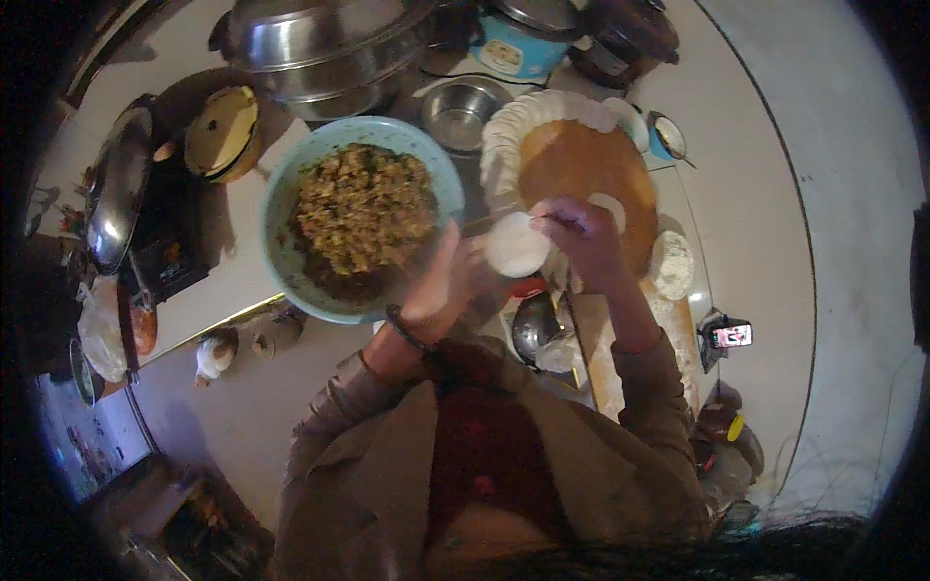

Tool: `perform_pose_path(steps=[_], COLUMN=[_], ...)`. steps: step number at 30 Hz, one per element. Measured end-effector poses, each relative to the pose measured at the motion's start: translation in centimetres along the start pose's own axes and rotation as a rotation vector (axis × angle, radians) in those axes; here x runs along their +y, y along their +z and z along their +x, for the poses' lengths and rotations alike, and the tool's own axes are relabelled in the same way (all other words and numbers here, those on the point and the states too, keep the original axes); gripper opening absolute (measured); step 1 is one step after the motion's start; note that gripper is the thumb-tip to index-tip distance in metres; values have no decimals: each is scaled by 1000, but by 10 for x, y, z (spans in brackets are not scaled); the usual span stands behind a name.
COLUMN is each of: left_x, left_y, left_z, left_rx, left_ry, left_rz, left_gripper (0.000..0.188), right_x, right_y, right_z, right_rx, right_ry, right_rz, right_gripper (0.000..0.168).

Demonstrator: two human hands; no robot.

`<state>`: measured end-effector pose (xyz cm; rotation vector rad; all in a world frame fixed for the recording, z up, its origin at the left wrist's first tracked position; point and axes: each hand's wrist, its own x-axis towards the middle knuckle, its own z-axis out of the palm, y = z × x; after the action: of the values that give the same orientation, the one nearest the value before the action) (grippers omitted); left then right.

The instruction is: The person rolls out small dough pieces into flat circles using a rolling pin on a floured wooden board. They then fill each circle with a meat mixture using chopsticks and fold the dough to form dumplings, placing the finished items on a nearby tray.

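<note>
A round white dough wrapper (517, 245) is held up between my hands, just right of a large light-blue basin (270, 240). Chopped filling (363, 210) lies in the basin. My right hand (577, 229) pinches the wrapper's upper right edge. My left hand (454, 279), a dark band on its wrist, is blurred beside the wrapper's left edge; whether its fingers grip it I cannot tell. Behind my right hand is a round brown board (574, 160), with folded dumplings (501, 145) packed along its left and upper rim and another wrapper (609, 210) lying on it.
A metal bowl (465, 112) stands between basin and board. A large steel steamer (327, 51) and a blue rice cooker (523, 43) stand behind. White flour or dough (673, 265) lies right of the board, near a lit phone (732, 335). A wok lid (120, 189) leans at left.
</note>
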<state>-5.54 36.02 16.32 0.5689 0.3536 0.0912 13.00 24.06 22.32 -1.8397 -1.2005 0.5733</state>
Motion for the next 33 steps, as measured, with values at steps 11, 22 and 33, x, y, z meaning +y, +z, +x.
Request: perform_pose_path(steps=[11,22,33], left_x=[49,52,32], left_y=[-110,-140,-131], left_z=[-94,-139,-154], left_rx=[435,545,574], left_ry=[480,631,768], left_rz=[136,-149,-249], left_gripper=[35,52,63], right_x=[30,35,29], right_y=[106,179,138], right_z=[-12,18,27], right_rx=[50,-149,54], right_ry=[-68,-440,-238], right_rz=[-670,-208,174], right_gripper=[37,21,10])
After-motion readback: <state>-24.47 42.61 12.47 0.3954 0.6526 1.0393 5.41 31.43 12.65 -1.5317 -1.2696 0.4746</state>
